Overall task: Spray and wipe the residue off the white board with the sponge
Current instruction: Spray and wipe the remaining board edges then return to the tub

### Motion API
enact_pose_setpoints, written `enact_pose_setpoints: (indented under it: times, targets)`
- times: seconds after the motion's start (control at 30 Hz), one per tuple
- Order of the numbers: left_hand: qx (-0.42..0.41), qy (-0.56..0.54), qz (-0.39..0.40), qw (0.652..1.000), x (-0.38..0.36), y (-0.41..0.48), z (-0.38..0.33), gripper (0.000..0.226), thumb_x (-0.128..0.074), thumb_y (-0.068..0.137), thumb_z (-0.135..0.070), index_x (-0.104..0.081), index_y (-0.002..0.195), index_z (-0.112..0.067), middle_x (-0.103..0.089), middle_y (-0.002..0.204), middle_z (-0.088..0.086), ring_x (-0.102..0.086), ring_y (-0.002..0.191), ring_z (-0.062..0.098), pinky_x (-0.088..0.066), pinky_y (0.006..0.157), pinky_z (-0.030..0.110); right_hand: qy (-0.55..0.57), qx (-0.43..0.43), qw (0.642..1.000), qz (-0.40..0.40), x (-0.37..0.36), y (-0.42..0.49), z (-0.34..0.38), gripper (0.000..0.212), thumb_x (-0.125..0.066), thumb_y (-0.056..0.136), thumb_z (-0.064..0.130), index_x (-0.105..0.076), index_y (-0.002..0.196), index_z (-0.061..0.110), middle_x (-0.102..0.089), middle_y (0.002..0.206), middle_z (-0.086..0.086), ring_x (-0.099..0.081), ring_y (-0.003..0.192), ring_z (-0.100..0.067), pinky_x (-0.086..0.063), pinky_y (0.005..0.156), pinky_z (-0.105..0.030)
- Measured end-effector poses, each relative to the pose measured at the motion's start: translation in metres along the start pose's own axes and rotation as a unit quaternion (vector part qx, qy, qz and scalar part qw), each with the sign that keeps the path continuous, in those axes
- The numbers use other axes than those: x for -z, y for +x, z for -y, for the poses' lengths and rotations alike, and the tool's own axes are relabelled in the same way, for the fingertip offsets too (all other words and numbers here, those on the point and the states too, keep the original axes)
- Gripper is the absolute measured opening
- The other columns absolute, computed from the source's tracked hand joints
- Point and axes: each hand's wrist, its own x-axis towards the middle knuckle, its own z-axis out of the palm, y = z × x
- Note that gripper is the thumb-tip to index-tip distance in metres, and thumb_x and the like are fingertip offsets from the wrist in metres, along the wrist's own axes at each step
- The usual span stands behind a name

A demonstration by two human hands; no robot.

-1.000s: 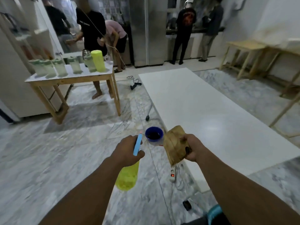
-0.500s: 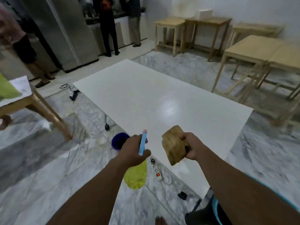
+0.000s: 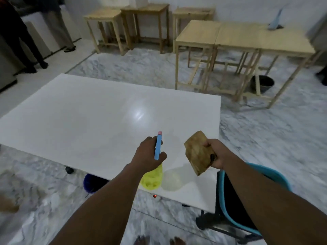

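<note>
Grey-veined marble floor (image 3: 265, 138) fills the room around you. The white board (image 3: 88, 121) lies flat and raised off that floor straight in front of you, its near right corner beside your right forearm, with a bright glare near its middle. Past its far edge stand several bare wooden tables (image 3: 247, 36), pushed together, and a dark bucket (image 3: 263, 83) sits under the right-hand group. A blue tub (image 3: 276, 175) shows below your right arm, just beside the board's near right corner.

Both your arms reach out over the near edge of the board. Your left hand (image 3: 148, 156) grips the spray bottle (image 3: 153, 179) at its neck, fingers wrapped round it: the blue head with its pink tip points away from you over the board, and the yellow-green body hangs below your fist. Your right hand (image 3: 215, 154) holds the brown sponge (image 3: 197, 152) in the air, fingers (image 3: 207, 144) pinching its right side, tilted on edge, clear of the board and apart from the bottle. A small dark blue container (image 3: 93, 183) sits on the floor under the board's near edge.
</note>
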Motion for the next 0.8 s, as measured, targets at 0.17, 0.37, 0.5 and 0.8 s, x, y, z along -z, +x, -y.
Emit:
enact_pose_setpoints:
  times: [0.17, 0.37, 0.5, 0.8]
  targets:
    - [-0.094, -0.021, 0.028, 0.995, -0.022, 0.031, 0.005, 0.041, -0.072, 0.083, -0.021, -0.064, 0.12, -0.008, -0.065, 0.104, 0.009, -0.064, 0.088, 0.026, -0.046, 0.077, 0.03, 0.09, 0.002, 0.993, -0.071, 0.017, 0.001, -0.023, 0.04, -0.053, 0.085, 0.012, -0.057, 0.123, 0.002, -0.065, 0.119, -0.022, -0.064, 0.107, -0.036, -0.056, 0.078, -0.043]
    - [-0.152, -0.047, 0.047, 0.986, -0.034, 0.056, 0.029, 0.039, -0.072, 0.087, -0.023, -0.062, 0.122, -0.011, -0.064, 0.108, 0.004, -0.061, 0.079, 0.019, -0.045, 0.073, 0.027, 0.169, -0.035, 0.977, -0.127, -0.002, 0.017, -0.064, 0.045, -0.056, 0.083, 0.011, -0.056, 0.126, 0.002, -0.066, 0.121, -0.022, -0.065, 0.109, -0.036, -0.056, 0.084, -0.046]
    - [-0.194, -0.05, 0.054, 0.978, -0.04, 0.065, 0.044, 0.038, -0.071, 0.087, -0.026, -0.062, 0.121, -0.011, -0.064, 0.109, 0.003, -0.066, 0.079, 0.02, -0.049, 0.072, 0.029, 0.169, 0.002, 0.974, -0.153, -0.023, 0.022, -0.07, 0.037, -0.05, 0.087, 0.008, -0.057, 0.124, 0.007, -0.066, 0.117, -0.018, -0.064, 0.107, -0.034, -0.053, 0.092, -0.047]
    - [-0.196, -0.06, 0.052, 0.977, -0.051, 0.073, 0.067, 0.058, -0.068, 0.086, -0.06, -0.06, 0.124, -0.017, -0.063, 0.113, 0.0, -0.069, 0.077, 0.018, -0.058, 0.069, 0.034, -0.335, 0.15, 0.891, -0.268, -0.078, 0.06, -0.118, 0.051, -0.055, 0.085, 0.022, -0.047, 0.135, 0.021, -0.059, 0.12, -0.004, -0.059, 0.105, -0.028, -0.053, 0.087, -0.041]
